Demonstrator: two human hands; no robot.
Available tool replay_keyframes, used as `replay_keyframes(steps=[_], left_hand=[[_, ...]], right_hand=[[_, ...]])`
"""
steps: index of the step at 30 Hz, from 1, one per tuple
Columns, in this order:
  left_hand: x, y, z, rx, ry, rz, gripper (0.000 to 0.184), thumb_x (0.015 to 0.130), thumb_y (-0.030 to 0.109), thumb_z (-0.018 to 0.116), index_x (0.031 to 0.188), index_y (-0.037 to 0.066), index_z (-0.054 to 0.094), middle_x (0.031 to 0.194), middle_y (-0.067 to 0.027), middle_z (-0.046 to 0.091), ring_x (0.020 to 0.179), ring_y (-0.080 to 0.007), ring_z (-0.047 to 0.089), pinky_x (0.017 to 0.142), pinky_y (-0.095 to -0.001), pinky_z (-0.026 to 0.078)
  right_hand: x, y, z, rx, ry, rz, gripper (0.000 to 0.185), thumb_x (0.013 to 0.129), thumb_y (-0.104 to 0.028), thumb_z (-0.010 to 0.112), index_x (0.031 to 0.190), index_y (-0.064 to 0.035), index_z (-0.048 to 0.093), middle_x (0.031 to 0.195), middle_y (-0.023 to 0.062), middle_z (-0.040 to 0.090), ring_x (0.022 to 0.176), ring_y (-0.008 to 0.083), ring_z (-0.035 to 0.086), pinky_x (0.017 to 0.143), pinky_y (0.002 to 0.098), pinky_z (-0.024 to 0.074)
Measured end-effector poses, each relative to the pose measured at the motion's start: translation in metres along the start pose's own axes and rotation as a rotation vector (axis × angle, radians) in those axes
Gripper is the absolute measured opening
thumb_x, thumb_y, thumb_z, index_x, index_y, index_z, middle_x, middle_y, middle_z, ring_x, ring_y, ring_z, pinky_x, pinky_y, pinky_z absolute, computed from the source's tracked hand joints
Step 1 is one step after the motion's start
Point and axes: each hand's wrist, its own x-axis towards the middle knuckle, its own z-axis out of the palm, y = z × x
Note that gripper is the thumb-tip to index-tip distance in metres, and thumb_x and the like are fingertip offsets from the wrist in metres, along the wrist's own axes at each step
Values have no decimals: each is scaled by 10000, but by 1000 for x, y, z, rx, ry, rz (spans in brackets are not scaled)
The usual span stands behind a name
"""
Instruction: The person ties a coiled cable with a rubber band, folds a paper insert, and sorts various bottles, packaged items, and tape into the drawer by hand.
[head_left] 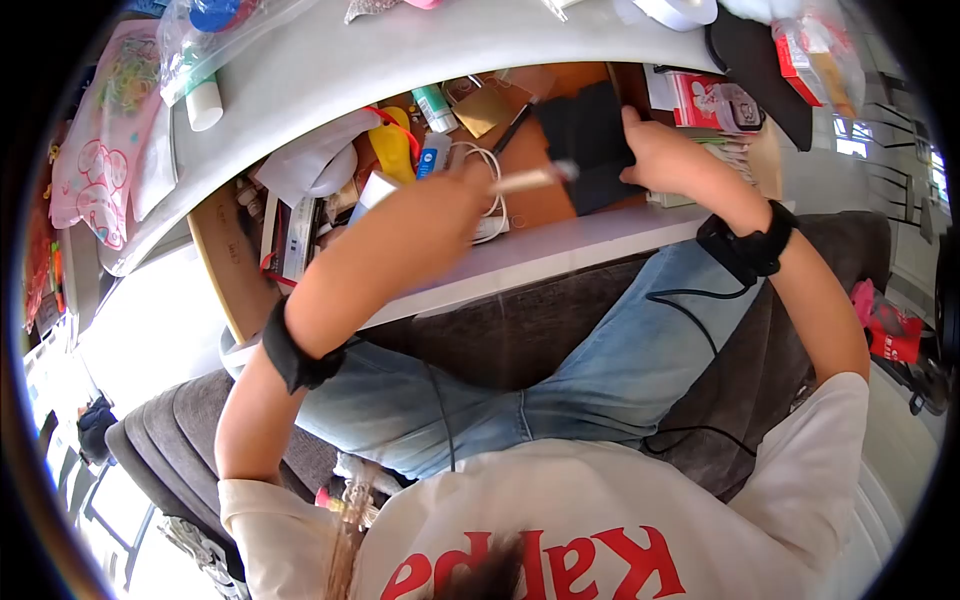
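My left hand [462, 205] is closed and smeared by motion over the open drawer. A pale, stick-like object [530, 180] sticks out of it to the right, its far end blurred and darker. At the drawer's right part, my right hand [655, 155] grips the right edge of a flat black pouch-like piece [580, 145], some of its fingers hidden. The pale object's tip overlaps the black piece in view; contact cannot be made out. Beside my left hand lie a coiled white cable [487, 160], a blue-labelled tube [433, 157] and a yellow object [391, 150].
The drawer [560, 237] is pulled out above my lap. Inside are a brass-coloured padlock [480, 110], a green-and-white tube [434, 108], white paper [310, 155] and a red box [695, 100]. The white tabletop [400, 65] lies behind, with plastic bags [112, 130] at left.
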Motion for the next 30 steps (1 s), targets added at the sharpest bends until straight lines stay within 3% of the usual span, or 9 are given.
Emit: replay_keyframes(steps=[3,4,7,9,11,14,19,25,30], left_hand=[[28,-2,22,-57,-107,245,155,860,125,434,944,-4,454,874,-209,551,829,-368,555,689,-449,431],[37,5,27,-61,-124,276,160,849,112,436,955,-3,467,896,-207,547,874,-359,550,723,-440,433],[63,23,42,86,-205,170,182,840,111,433,966,-3,498,890,-192,562,901,-354,550,764,-421,441],[74,24,58,143,-121,251,188,838,116,430,954,-7,512,894,-190,567,902,-360,553,772,-421,444],[78,27,60,121,-145,203,194,833,136,447,926,-12,531,920,-181,573,912,-353,555,776,-418,446],[84,20,67,76,-156,187,212,833,148,458,952,-11,531,923,-182,578,894,-347,561,762,-412,447],[65,22,9,221,-549,-20,235,860,164,431,1016,16,525,857,-173,595,772,-344,582,687,-415,457],[10,5,-39,16,-114,-196,180,894,143,426,1010,25,497,764,-106,581,609,-215,573,585,-315,459],[-45,-18,-64,-199,23,-501,173,932,162,408,976,7,472,726,-67,553,574,-126,547,564,-251,448]], right_hand=[[6,-4,6,-189,28,2,613,688,-57,634,1176,174,345,918,312,568,880,391,583,752,405,479],[8,-5,9,-246,85,-33,244,682,32,553,923,63,577,879,266,611,849,377,615,712,413,509],[-1,-7,-5,-296,24,-63,145,690,30,528,808,34,612,890,242,612,845,373,613,712,412,507],[-8,4,-9,-208,379,-236,168,728,-10,514,877,39,573,859,232,580,824,369,587,716,425,489],[-12,-10,-31,-89,344,-155,270,698,-43,597,948,8,510,951,211,550,913,379,527,787,431,436],[-8,-15,-26,-106,561,-505,380,687,-11,611,1048,-42,498,1117,168,490,1002,357,498,822,414,434],[6,-8,12,-168,349,-637,499,633,8,657,1091,-73,479,1201,124,422,1070,310,454,835,397,448],[10,-18,1,-94,52,-454,493,649,-15,678,1066,-72,422,1081,128,465,951,331,531,747,414,467],[24,-25,7,-196,148,-478,562,655,-27,685,1126,-55,380,1047,165,493,930,343,545,739,408,466]])
